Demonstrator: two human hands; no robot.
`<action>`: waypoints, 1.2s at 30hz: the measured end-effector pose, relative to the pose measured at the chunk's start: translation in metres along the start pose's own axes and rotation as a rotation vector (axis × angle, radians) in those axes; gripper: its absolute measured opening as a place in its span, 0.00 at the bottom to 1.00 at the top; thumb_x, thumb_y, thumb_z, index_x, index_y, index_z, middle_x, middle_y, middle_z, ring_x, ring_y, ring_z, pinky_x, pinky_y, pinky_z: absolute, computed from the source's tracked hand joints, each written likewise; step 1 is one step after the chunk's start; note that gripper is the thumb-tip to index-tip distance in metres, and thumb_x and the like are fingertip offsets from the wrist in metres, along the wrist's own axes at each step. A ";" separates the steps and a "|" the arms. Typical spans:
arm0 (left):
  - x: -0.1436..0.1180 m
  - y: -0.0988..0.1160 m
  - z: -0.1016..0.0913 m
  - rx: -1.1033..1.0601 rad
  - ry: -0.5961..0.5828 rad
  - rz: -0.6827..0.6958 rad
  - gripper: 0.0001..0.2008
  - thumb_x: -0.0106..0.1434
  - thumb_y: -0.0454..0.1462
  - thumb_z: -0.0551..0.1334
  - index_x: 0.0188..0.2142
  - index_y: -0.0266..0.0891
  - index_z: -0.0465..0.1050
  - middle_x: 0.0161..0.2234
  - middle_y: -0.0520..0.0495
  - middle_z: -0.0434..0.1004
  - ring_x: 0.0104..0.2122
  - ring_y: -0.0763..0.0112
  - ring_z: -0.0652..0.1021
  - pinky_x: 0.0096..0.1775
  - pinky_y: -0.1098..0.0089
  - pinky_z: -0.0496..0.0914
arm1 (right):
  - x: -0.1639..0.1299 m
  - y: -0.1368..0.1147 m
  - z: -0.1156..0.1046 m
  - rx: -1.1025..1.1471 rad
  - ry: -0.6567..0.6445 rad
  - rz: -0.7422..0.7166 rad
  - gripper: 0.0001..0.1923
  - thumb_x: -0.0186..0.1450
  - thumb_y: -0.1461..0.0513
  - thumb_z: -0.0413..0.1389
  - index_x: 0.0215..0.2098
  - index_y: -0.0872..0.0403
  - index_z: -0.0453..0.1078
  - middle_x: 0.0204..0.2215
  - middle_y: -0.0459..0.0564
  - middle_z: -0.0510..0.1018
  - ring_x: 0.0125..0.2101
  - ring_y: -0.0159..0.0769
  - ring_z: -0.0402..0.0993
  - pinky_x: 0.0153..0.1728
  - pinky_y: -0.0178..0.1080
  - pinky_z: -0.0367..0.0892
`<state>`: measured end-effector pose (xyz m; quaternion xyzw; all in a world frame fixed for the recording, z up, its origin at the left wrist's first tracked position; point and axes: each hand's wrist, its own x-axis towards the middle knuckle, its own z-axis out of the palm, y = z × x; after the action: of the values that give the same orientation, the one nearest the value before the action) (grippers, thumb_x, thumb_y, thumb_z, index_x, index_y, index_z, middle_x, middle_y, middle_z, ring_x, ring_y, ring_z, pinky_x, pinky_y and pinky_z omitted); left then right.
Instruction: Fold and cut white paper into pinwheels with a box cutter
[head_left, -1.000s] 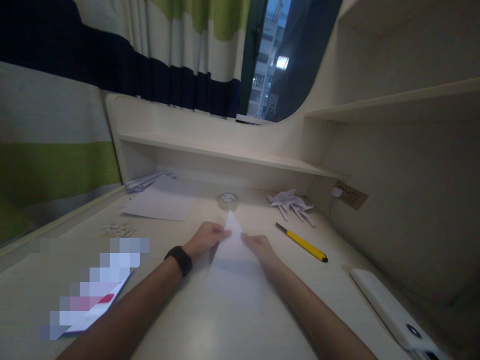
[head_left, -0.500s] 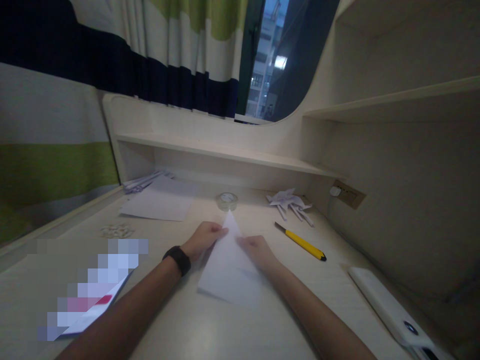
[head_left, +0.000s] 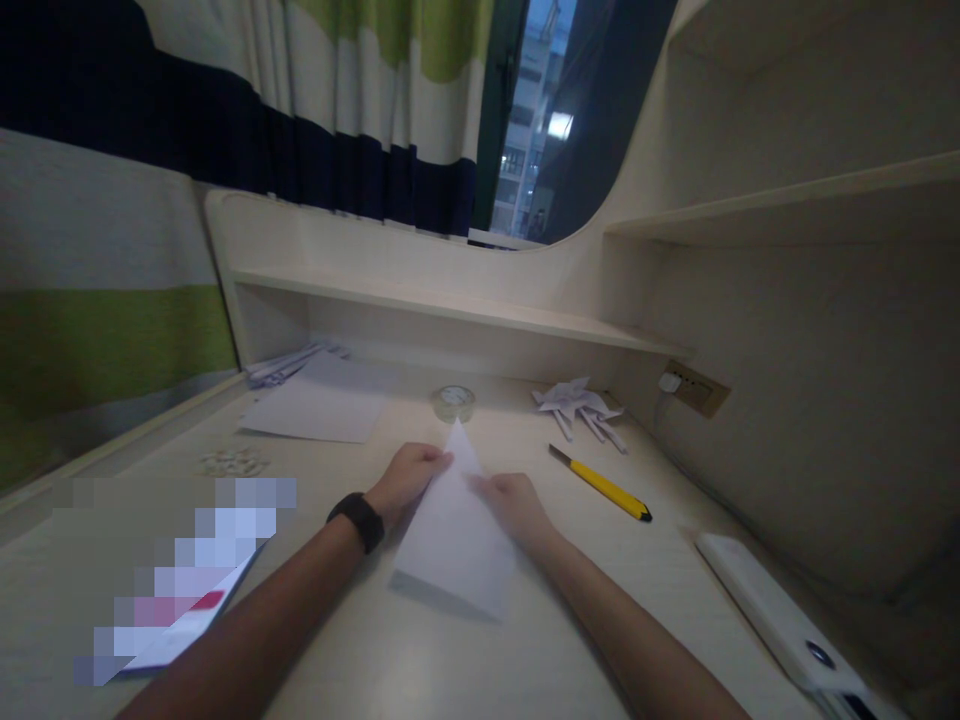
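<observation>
Room on the desktop (head_left: pixel 375 660) this side of the white paper (head_left: pixel 456 545), tape roll (head_left: pixel 453 404) by its tip, left hand (head_left: pixel 407 482) and right hand (head_left: pixel 519 507) pinching its edges.

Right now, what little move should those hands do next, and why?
Maybe the right hand could press gently along the right edge of the white paper, because its thumb is there and the left hand holds the opposite edge.

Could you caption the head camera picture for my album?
Left hand and right hand hold pointed white paper at a desk, yellow cutter lying to the right.
</observation>
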<state>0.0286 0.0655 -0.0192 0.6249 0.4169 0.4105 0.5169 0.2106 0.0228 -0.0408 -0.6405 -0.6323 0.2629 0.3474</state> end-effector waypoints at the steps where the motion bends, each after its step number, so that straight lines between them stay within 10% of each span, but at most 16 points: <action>1: 0.000 0.001 -0.001 0.002 0.006 -0.001 0.19 0.49 0.50 0.64 0.18 0.35 0.67 0.18 0.49 0.68 0.18 0.72 0.66 0.21 0.72 0.55 | 0.000 0.001 0.000 -0.004 -0.007 -0.003 0.27 0.58 0.46 0.53 0.12 0.55 0.58 0.13 0.40 0.53 0.18 0.25 0.49 0.18 0.32 0.44; 36: 0.009 -0.012 -0.014 -0.161 0.126 -0.063 0.16 0.44 0.46 0.65 0.18 0.34 0.68 0.18 0.49 0.69 0.17 0.72 0.67 0.20 0.72 0.57 | -0.005 0.005 -0.029 0.070 -0.468 -0.050 0.23 0.57 0.47 0.57 0.16 0.56 0.65 0.11 0.44 0.68 0.12 0.26 0.61 0.14 0.30 0.54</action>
<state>0.0172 0.0793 -0.0283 0.5408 0.4335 0.4648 0.5509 0.2354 0.0144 -0.0272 -0.5339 -0.7016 0.4175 0.2200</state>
